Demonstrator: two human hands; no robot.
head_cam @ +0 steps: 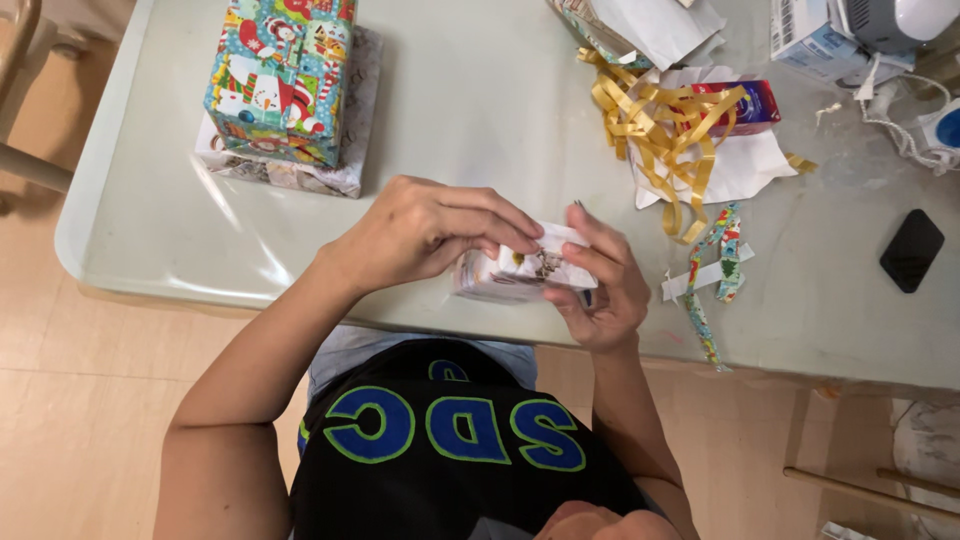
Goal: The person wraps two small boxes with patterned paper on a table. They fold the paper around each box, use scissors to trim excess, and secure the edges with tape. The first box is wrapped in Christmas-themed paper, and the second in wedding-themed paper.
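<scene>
I hold a small wrapped box in both hands just above the near edge of the pale bench; my left hand covers its top, my right hand clasps its end. A gold ribbon tangle lies beyond, over a light tiled floor.

I see a pale table with rounded corners carrying a snowman-print wrapped box stacked on a flatter parcel, a tangle of gold ribbon over white paper, a wrapping-paper scrap and a black phone.
</scene>
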